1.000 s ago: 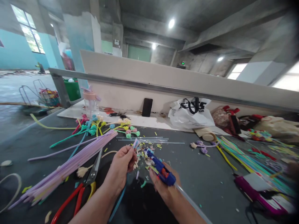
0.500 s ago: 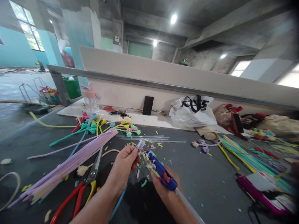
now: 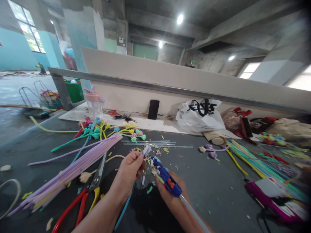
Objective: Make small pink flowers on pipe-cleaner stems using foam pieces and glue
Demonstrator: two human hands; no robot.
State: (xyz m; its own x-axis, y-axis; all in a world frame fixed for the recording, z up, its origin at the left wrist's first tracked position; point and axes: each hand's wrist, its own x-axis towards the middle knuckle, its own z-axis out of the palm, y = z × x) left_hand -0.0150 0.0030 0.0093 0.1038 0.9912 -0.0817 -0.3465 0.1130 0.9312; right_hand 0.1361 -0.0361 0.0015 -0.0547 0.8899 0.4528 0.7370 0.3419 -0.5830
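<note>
Pinched between the fingertips of my left hand (image 3: 130, 168) is a small lavender fuzzy piece (image 3: 146, 149) with some light blue on it. A blue fuzzy stem (image 3: 124, 210) passes below that hand, and I cannot tell whether the two join. My right hand (image 3: 173, 197) is wrapped around a blue glue gun (image 3: 165, 174), its nozzle close to the lavender piece. From the gun's rear sticks out a clear glue stick (image 3: 194, 212). Coloured scraps cling around the nozzle. Left of my left hand lie large scissors (image 3: 82, 197) with red and yellow handles.
A bundle of lavender stems (image 3: 80, 168) lies at the left, with finished-looking fuzzy flowers (image 3: 97, 131) behind it. Clear glue sticks (image 3: 155, 144) rest further back. A phone (image 3: 154, 109) leans on the partition beside a white plastic bag (image 3: 200, 118). More coloured stems (image 3: 252, 158) lie right.
The glue gun and my right hand have shifted slightly left, bringing the nozzle a little closer to the lavender piece. My left hand keeps its place and its pinch.
</note>
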